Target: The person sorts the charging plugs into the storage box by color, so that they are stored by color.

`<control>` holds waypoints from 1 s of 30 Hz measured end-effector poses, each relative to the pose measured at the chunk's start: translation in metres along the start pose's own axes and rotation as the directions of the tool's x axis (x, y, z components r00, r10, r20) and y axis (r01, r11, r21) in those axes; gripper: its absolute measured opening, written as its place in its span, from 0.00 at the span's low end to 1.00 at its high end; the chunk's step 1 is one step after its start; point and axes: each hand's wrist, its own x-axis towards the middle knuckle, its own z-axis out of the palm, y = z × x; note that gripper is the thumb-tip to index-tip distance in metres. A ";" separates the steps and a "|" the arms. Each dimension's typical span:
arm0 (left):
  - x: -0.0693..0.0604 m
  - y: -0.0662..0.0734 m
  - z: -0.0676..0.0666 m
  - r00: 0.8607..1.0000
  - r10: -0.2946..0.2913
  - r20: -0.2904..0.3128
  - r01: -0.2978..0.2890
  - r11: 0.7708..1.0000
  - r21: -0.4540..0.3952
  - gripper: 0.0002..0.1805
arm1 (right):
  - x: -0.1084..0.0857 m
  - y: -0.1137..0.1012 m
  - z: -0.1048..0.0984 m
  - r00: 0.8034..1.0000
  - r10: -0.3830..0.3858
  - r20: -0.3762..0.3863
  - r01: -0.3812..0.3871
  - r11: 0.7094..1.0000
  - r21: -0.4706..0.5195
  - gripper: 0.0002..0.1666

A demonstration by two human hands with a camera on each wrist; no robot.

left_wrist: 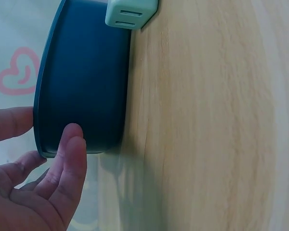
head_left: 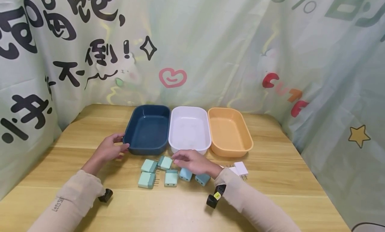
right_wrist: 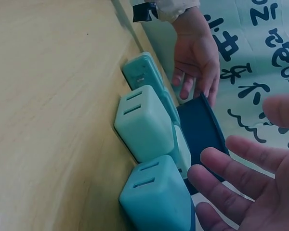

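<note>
My left hand (head_left: 109, 148) touches the near left corner of a dark blue tray (head_left: 145, 151) with its fingertips, its fingers loosely extended. In the left wrist view, fingertips rest at the rim and outer wall of that tray (left_wrist: 86, 72). My right hand (head_left: 194, 162) hovers palm down over a group of plug chargers, in front of the white tray (head_left: 190, 146); nothing is in its relaxed fingers. Several mint green chargers (head_left: 146, 180) lie left of it. Two bluer chargers (head_left: 185, 174) sit beneath it. In the right wrist view its fingers (right_wrist: 236, 192) hang beside the chargers (right_wrist: 147, 122).
An orange tray (head_left: 231, 150) stands right of the white one, so three trays sit side by side along the back. White chargers (head_left: 240, 168) lie right of my right wrist, partly hidden by the sleeve. A printed curtain (head_left: 210, 58) hangs behind the wooden table (head_left: 168, 208).
</note>
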 end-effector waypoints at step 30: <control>0.003 -0.001 -0.001 1.000 -0.011 0.000 0.011 1.000 -0.012 0.34 | 0.004 0.007 0.014 0.990 0.003 0.144 0.049 0.935 -0.351 0.31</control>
